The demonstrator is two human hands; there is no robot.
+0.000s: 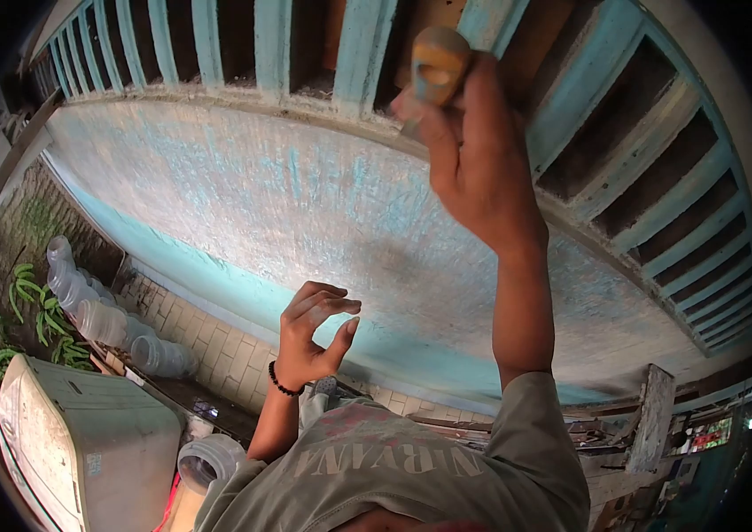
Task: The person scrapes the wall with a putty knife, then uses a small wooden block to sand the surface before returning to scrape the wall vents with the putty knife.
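My right hand point(478, 164) is raised to the top of the wall, its fingers wrapped round a scraper point(440, 66) with a worn yellow-and-grey handle. The handle's end faces me; most of the blade is hidden behind the hand and the image is slightly blurred there. The hand is at the ledge below the turquoise slats point(358, 58). Lower down, my left hand point(315, 330) hovers in front of the wall point(323, 195) with thumb and fingers apart, holding nothing. A dark bead bracelet point(283, 381) circles its wrist. The wall's turquoise paint is patchy and worn to grey.
Several clear plastic jars point(101, 321) stand at the left near green plants point(28, 301). A large whitish container point(97, 434) is at the lower left, beside another clear jar point(209, 459). A weathered wooden post point(650, 417) stands at the lower right. Paving point(225, 341) runs along the wall's foot.
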